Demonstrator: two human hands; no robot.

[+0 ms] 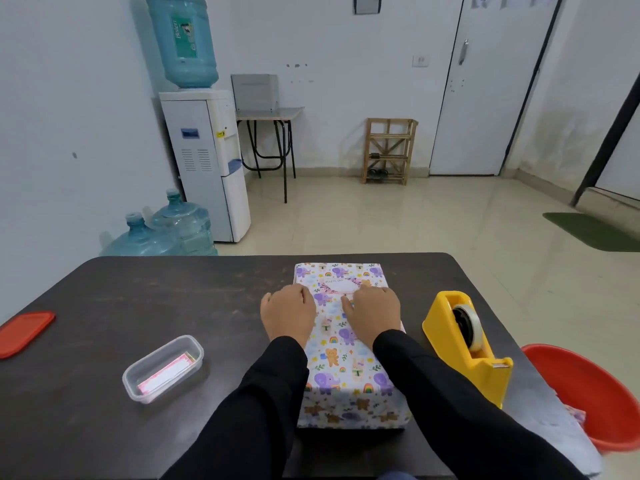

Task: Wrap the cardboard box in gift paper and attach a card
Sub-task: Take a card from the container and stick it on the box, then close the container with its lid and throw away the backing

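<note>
1. Wrapped cardboard box [349,375] lying lengthwise on the bench [138,289], fully papered, near end close to the body.
2. Clear tub [162,368] of spare cards to the left and yellow tape dispenser [467,344] just right of the box, within easy reach.
3. Left hand [287,313] on the box's left top edge, fingers bent under, grip impossible to tell; probably steadying.
4. Right hand [375,313] released, fingers pressing at the card [341,285], likely sticking it down.
5. Card on the far part of the top, between both hands.

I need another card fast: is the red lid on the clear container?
No, the lid lies by itself at the left edge of the table, and the container stands open.
</note>
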